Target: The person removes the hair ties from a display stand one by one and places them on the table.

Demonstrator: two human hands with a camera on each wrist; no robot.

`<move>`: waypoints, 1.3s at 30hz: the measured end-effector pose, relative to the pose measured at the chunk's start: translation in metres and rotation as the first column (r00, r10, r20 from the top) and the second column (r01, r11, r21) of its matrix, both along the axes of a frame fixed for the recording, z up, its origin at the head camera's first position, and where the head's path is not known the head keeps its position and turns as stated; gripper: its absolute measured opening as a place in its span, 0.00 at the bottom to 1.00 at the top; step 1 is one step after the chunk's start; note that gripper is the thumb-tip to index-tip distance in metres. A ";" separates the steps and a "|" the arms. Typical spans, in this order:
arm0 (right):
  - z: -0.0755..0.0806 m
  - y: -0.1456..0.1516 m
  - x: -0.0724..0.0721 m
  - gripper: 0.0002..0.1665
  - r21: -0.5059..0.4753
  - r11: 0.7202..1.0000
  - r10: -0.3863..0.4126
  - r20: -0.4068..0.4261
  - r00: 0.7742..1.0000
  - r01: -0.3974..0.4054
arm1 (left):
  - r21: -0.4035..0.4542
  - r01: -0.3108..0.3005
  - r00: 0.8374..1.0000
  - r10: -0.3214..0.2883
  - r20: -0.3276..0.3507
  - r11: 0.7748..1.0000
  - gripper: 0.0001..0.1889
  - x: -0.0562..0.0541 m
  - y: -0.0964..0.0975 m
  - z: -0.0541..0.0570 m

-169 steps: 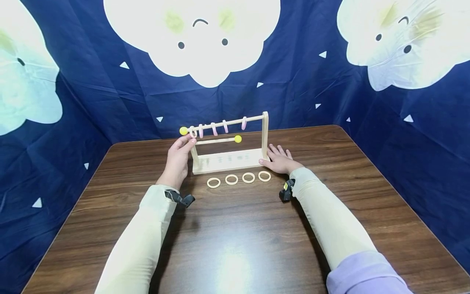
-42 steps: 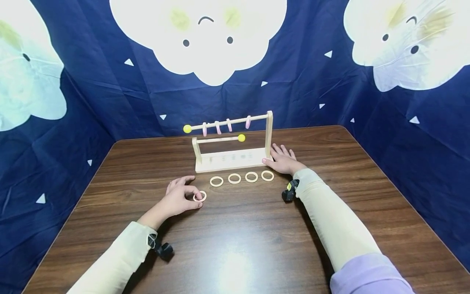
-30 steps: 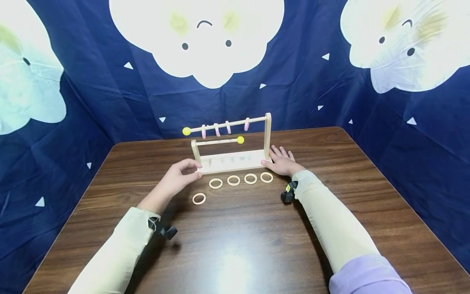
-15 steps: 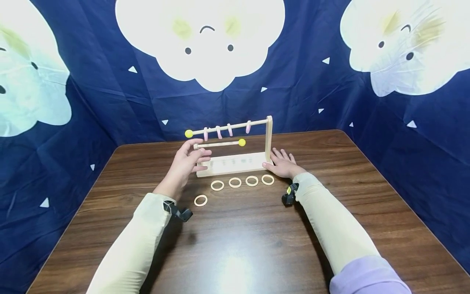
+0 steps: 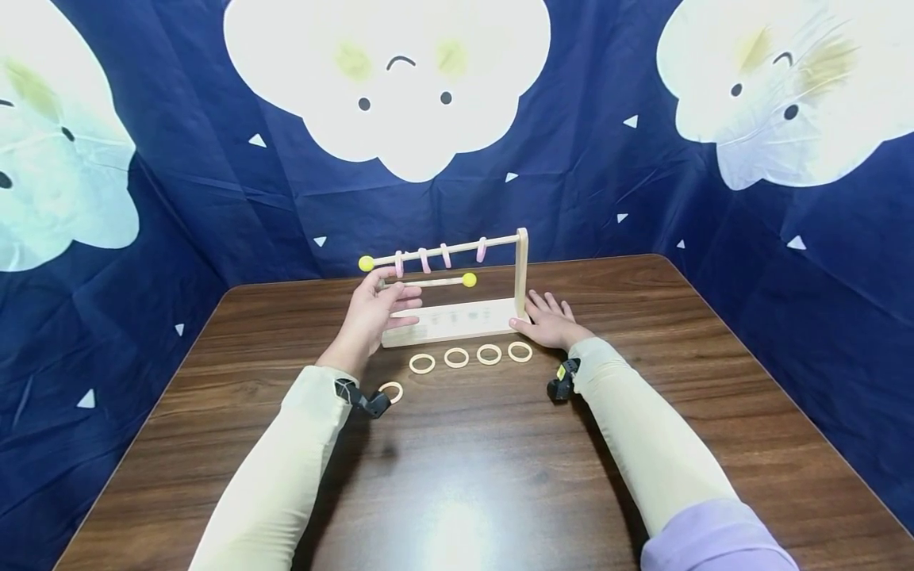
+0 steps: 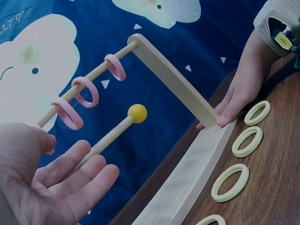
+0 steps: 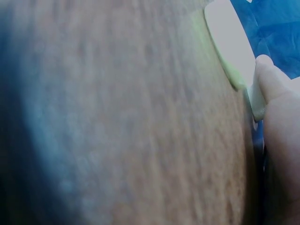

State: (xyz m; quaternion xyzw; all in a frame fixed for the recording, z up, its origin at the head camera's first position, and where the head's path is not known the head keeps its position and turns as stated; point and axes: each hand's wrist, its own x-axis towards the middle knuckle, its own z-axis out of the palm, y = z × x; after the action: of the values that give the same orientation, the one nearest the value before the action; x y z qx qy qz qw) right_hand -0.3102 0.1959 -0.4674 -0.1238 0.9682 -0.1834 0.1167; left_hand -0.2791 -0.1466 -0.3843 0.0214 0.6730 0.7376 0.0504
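Note:
My left hand (image 5: pixel 369 319) reaches up beside the wooden stand's left end, thumb and index finger close to the leftmost pink ring (image 5: pixel 399 264) on the upper rod. In the left wrist view its other fingers (image 6: pixel 93 171) are spread loosely with nothing in them, and that ring is hidden behind the hand. Further pink rings (image 6: pixel 86 92) hang along the rod (image 5: pixel 464 247), which ends in a yellow ball (image 5: pixel 366 263). My right hand (image 5: pixel 548 321) lies with fingers extended at the stand's right end, its thumb (image 7: pixel 271 77) touching the base (image 5: pixel 457 319).
Several plain wooden rings (image 5: pixel 456 358) lie in a row before the stand. Another wooden ring (image 5: pixel 394 388) lies nearer, partly covered by the left wrist camera (image 5: pixel 374 404). A shorter lower rod carries a yellow ball (image 5: pixel 469 280). Blue cloth (image 5: pixel 571 214) hangs behind the table (image 5: pixel 457 460).
My left hand took a wooden ring off the upper rod's left end, laid it on the table and let go. It then rose back to the rod. My right hand stayed put.

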 end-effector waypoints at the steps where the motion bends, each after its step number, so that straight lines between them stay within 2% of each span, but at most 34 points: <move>1: 0.001 -0.001 0.001 0.51 0.003 1.000 -0.001 0.000 1.000 0.001 | 0.003 -0.002 1.000 0.002 0.001 1.000 0.14 -0.001 0.000 -0.001; 9: 0.006 -0.005 0.004 0.49 -0.021 1.000 0.003 -0.016 1.000 -0.003 | 0.028 -0.035 0.999 0.036 -0.032 0.999 0.08 -0.002 0.000 -0.004; 16: -0.004 -0.002 -0.003 0.53 -0.005 1.000 0.001 -0.013 1.000 -0.001 | 0.088 -0.078 0.996 0.082 -0.036 0.993 0.06 -0.002 -0.001 -0.001; 20: -0.007 0.000 -0.006 0.56 -0.027 1.000 0.005 -0.017 1.000 -0.005 | 0.111 -0.101 0.994 0.105 -0.033 0.989 0.09 -0.001 -0.002 0.001; 27: -0.007 0.001 -0.006 0.54 -0.030 1.000 0.004 -0.011 1.000 -0.005 | 0.169 -0.158 0.987 0.163 -0.013 0.973 0.11 0.001 -0.004 0.000; 39: -0.009 0.003 -0.009 0.54 -0.016 1.000 -0.001 -0.007 1.000 0.001 | 0.196 -0.196 0.980 0.200 -0.001 0.961 0.09 0.003 -0.015 -0.002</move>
State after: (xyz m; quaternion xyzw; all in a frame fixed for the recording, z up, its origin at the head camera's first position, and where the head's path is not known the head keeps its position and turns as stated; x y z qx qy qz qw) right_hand -0.3188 0.1992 -0.4760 -0.1249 0.9672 -0.1908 0.1121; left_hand -0.2760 -0.1621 -0.3865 -0.0337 0.5966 0.8011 -0.0331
